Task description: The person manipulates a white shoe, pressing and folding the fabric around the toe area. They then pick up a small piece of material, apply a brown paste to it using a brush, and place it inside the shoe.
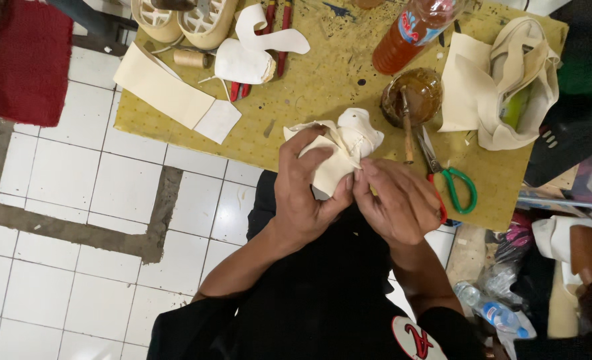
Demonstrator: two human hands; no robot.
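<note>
Both forearms are reaching up from the bottom of the view and meeting over the near edge of the counter [296, 100], a low yellow-covered board. The left hand [306, 190] is curling around a cream leather piece [339, 150], thumb lying across its front and fingers wrapping behind it. The right hand [399, 200] is pressing in from the other side, its fingertips pinching the piece's lower edge right next to the left thumb, so the two hands are touching.

The cream leather piece is standing bunched and folded between them, its long axis running from the hands up and away to the right, with its rounded white end pointing toward a brown glue jar [412, 97]. Green-handled scissors [452, 177] are lying just beside the right hand on the counter.
</note>
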